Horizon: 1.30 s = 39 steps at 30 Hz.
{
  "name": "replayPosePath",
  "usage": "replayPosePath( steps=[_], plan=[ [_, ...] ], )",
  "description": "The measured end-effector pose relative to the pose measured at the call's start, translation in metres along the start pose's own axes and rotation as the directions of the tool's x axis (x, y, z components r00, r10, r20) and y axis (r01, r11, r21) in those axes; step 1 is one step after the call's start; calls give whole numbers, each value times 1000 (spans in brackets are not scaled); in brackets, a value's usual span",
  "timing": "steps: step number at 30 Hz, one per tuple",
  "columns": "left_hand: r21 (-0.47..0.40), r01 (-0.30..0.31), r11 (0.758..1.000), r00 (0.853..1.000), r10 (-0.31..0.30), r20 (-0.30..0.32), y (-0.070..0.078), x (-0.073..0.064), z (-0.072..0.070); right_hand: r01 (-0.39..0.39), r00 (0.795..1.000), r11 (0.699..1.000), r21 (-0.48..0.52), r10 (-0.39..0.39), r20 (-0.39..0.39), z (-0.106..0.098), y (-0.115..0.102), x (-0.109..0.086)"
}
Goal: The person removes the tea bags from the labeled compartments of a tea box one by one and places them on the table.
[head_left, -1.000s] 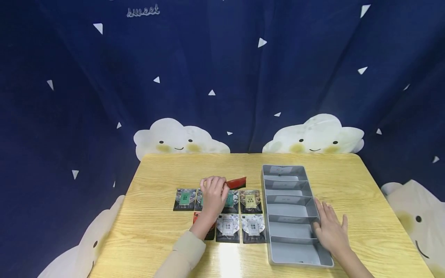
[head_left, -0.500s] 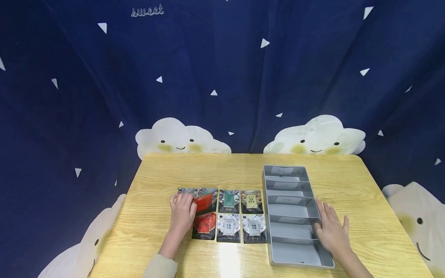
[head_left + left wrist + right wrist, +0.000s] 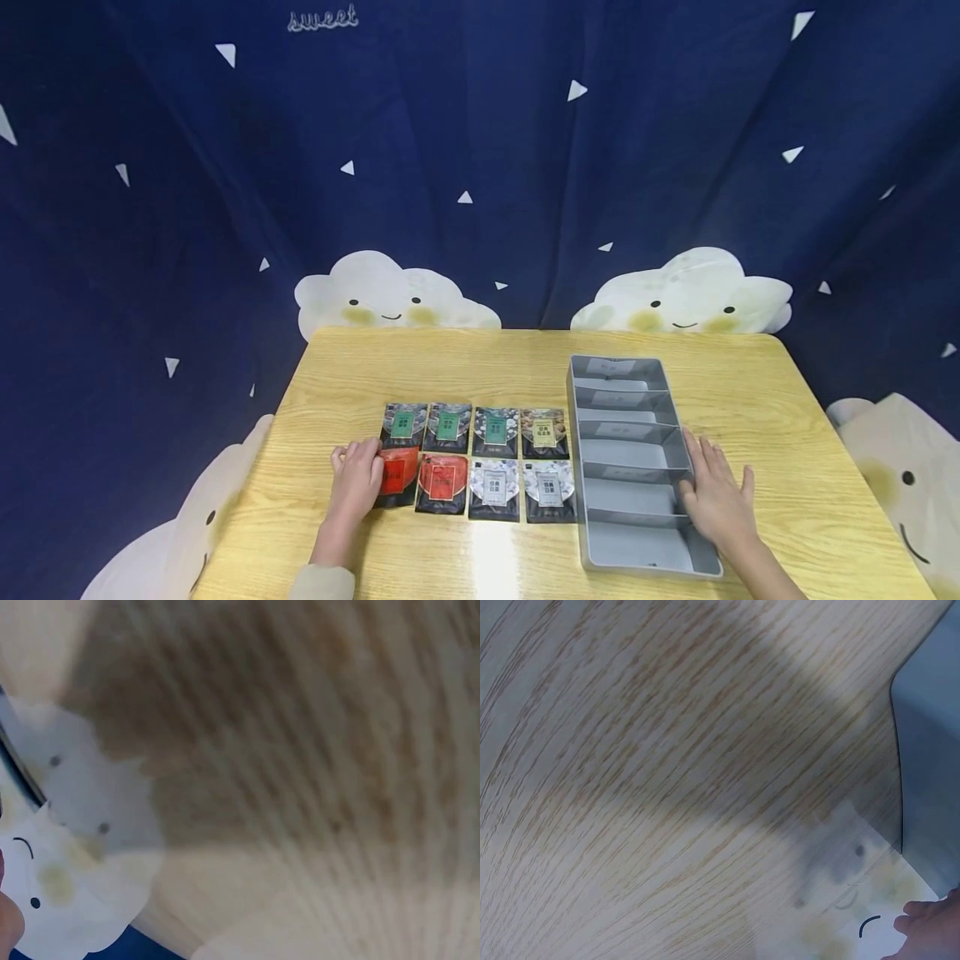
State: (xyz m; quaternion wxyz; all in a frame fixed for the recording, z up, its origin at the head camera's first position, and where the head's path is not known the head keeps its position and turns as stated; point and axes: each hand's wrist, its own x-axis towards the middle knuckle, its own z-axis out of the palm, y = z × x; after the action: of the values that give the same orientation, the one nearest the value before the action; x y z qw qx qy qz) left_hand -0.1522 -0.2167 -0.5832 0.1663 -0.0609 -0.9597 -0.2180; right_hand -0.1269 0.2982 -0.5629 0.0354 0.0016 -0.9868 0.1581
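My left hand [image 3: 355,479] pinches the left edge of a red-and-black tea sachet [image 3: 396,477], which lies slightly askew at the front row's left end. Beside it is a second red tea sachet [image 3: 442,482]. To the right of my other side's sachets, my right hand [image 3: 712,496] rests with extended fingers against the right wall of a grey divided tray [image 3: 637,567]. In the right wrist view, its fingers [image 3: 922,930] show at the lower corner near the grey tray wall [image 3: 934,765]. The left wrist view shows mostly table and a sliver of finger [image 3: 9,922].
Green-labelled sachets [image 3: 403,426] and a yellow-labelled sachet [image 3: 543,432] form the back row. Two white sachets [image 3: 494,490] continue the front row up to the tray. The wooden table [image 3: 420,367] ends at a dark blue curtain [image 3: 510,167] with clouds.
My left hand has carried the red sachet from above the back row leftward and down to the front row's left end. My right hand has stayed at the tray.
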Motion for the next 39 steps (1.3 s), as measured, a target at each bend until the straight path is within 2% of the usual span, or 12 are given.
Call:
replayPosePath(
  steps=[4, 7, 12, 16, 20, 29, 39],
  plan=[
    [69, 47, 997, 996, -51, 68, -6, -2, 7, -1, 1000, 1000, -4, 1, -4, 0, 1, 0],
    [136, 59, 989, 993, -72, 94, -9, -3, 14, 0, 1000, 1000, -6, 0, -5, 0, 1, 0],
    [246, 20, 969, 995, -44, 91, -11, -4, 25, -1, 1000, 1000, -7, 1, -11, 1, 1, 0],
    [293, 10, 956, 995, -40, 97, -12, -7, 31, -6, 1000, 1000, -13, 6, -14, 1, 2, -1],
    [290, 27, 957, 994, -57, 96, -13, -11, 35, -7, 1000, 1000, -13, 6, -12, 1, 3, 0],
    [294, 9, 956, 999, -24, 47, -18, -9, 43, -20, 1000, 1000, -8, 20, -3, 0, 3, -1],
    [237, 68, 969, 995, -83, 54, -16, -8, 41, -21, 1000, 1000, -15, 21, -14, 0, 3, -2]
  ],
)
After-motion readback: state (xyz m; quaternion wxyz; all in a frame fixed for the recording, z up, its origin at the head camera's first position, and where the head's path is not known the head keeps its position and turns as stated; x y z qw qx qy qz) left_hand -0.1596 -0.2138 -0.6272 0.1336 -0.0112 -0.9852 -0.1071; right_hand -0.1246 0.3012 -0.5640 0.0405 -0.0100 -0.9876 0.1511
